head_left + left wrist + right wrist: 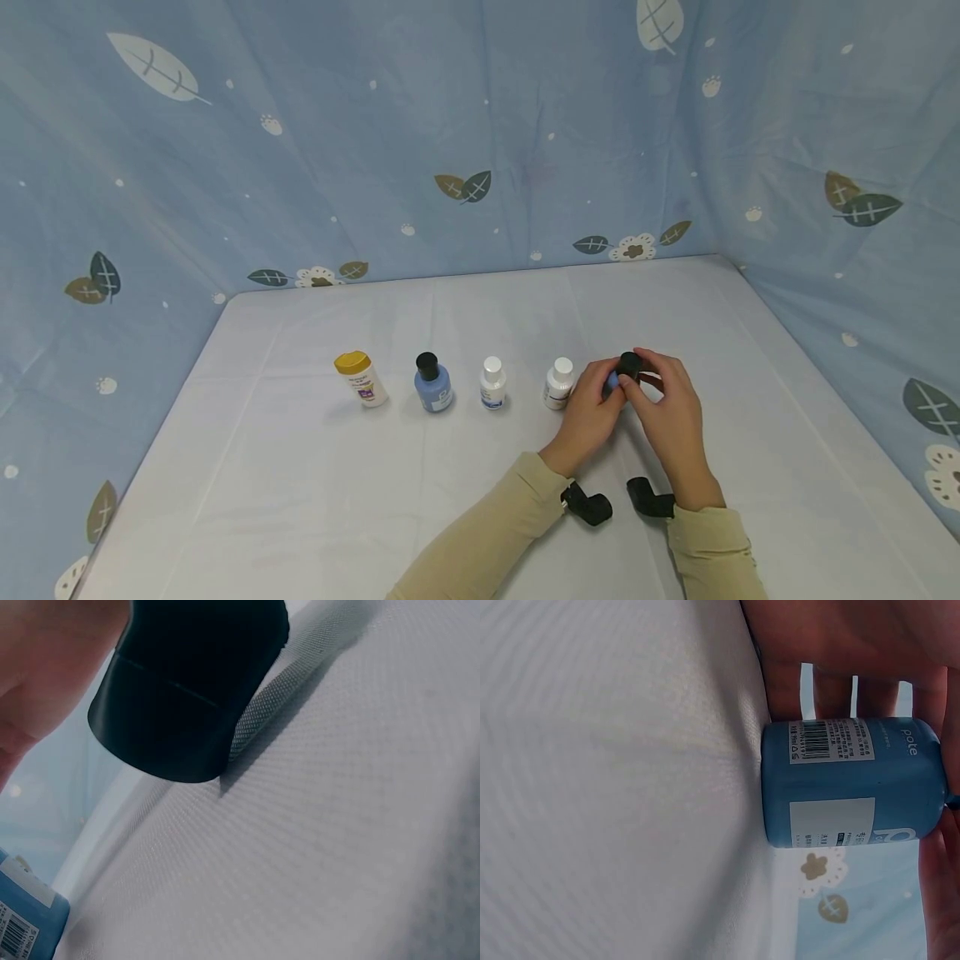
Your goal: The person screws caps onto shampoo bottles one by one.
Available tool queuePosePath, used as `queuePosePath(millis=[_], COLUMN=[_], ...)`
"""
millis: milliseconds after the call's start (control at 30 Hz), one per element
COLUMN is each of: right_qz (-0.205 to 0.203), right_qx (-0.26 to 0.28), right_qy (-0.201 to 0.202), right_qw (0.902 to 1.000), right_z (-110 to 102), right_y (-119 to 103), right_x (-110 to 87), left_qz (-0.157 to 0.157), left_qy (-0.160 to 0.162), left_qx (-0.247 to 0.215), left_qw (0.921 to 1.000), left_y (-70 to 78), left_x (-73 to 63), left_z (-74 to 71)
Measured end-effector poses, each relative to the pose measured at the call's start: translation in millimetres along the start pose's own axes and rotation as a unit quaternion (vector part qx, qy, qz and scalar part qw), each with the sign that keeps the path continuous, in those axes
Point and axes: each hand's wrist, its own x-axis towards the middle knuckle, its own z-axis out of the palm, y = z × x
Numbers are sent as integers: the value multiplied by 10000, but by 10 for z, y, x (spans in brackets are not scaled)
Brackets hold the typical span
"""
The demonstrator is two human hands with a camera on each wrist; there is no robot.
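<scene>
On the right side of the table, both hands are at a blue bottle (825, 780) whose base touches the white cloth. My left hand (588, 417) curls its fingers round the bottle's body, and in the right wrist view those fingers show behind it. With thumb and fingers, my right hand (671, 408) pinches the black cap (629, 364) at the top. Labels and a barcode face the right wrist camera. In the left wrist view the blue bottle (30, 907) appears only partly, at the lower left corner. Nearest to the left hand stands a white bottle (558, 383).
Leftward in a row stand another white bottle (492, 383), a blue bottle with a black cap (433, 385) and a white bottle with a yellow cap (362, 379). Black devices (588, 505) sit at both wrists. Blue leaf-patterned curtain (480, 125) borders the white table (300, 500).
</scene>
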Motion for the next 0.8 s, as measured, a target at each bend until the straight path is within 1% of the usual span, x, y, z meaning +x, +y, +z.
queuePosePath(millis=[100, 167, 300, 400, 600, 800], right_qz=[94, 69, -168, -283, -263, -181], right_qx=[27, -14, -171, -211, -66, -9], right_qy=[-24, -69, -159, -139, -48, 18], right_qw=[9999, 10000, 9996, 9993, 9996, 9998], right_z=[-3, -7, -16, -17, -9, -7], right_y=[-11, -16, -21, -21, -8, -19], right_x=[-5, -5, -5, -5, -4, -2], left_qz=[30, 50, 88, 124, 125, 34], left_qy=[14, 23, 7, 7, 38, 19], left_qx=[-12, -27, -66, -58, 10, -27], left_qw=[10000, 10000, 9999, 9999, 9999, 10000], left_y=[-3, -5, -2, -2, -7, -2], left_x=[-2, -4, -8, -8, -4, -3], left_z=[-1, -1, -3, -3, 0, -3])
